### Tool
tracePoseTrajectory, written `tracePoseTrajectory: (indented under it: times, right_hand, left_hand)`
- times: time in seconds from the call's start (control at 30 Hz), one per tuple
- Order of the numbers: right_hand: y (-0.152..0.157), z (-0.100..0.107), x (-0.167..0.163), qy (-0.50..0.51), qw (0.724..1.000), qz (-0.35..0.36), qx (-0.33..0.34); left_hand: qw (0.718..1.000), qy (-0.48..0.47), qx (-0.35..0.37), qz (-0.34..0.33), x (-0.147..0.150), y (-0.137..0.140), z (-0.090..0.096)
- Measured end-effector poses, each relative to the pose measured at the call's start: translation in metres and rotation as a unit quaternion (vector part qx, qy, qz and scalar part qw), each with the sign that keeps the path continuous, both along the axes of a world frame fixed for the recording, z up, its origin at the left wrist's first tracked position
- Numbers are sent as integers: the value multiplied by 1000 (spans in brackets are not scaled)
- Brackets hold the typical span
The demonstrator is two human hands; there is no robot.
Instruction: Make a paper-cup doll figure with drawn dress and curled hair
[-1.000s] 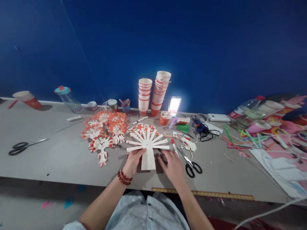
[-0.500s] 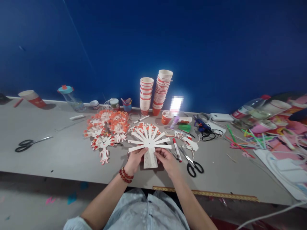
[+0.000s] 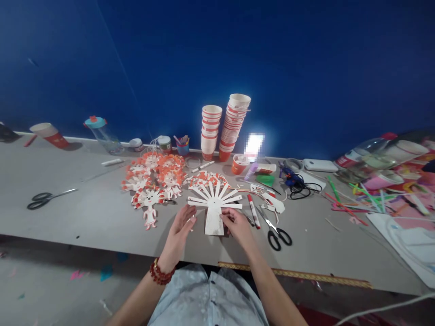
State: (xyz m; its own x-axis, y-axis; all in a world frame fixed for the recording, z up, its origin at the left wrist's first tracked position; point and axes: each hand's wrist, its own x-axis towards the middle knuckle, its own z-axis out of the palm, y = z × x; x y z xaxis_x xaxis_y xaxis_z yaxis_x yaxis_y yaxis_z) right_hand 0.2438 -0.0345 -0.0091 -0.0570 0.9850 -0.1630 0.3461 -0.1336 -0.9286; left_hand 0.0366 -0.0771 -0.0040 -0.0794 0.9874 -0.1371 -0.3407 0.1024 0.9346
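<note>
- Head view, clock face centred on the flat white paper cutout [image 3: 213, 222], 12 o'clock pointing away from the person: it is above the long grey surface [image 3: 102, 213], between the two hands, its fan of narrow strips spreading toward 12 and its broad stem toward 6.
- Left hand [image 3: 179, 228], at 8 o'clock: open, fingers loosely curved, just beside the stem; contact with the lowest strip cannot be told.
- Right hand [image 3: 238, 226], at 4 o'clock: pinching the stem's edge between thumb and fingers.
- At 3 o'clock, a red-and-white marker pen [image 3: 253, 212]; beyond it toward 4, black-handled metal scissors [image 3: 273, 228].
- At 10 o'clock, a pile of orange-and-white paper figures [image 3: 152, 170].
- Near 12 o'clock, two tall stacks of red-and-white paper cups [image 3: 209, 136].
</note>
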Motion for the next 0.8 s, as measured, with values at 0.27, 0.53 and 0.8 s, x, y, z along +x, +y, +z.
tracePoseTrajectory:
  times: [0.27,0.53,0.8]
  right_hand:
    - [-14,3,27,-224,958,0,180]
    - [-6,6,65,-469,845,-17,256]
    - [-8,16,67,-368,909,37,194]
  left_hand:
    - [894,383,226,-50,-8,-15,2]
    - [765,534,328,-149,-6,-27,-5]
    - [730,574,332,-166,-5,-34,-10]
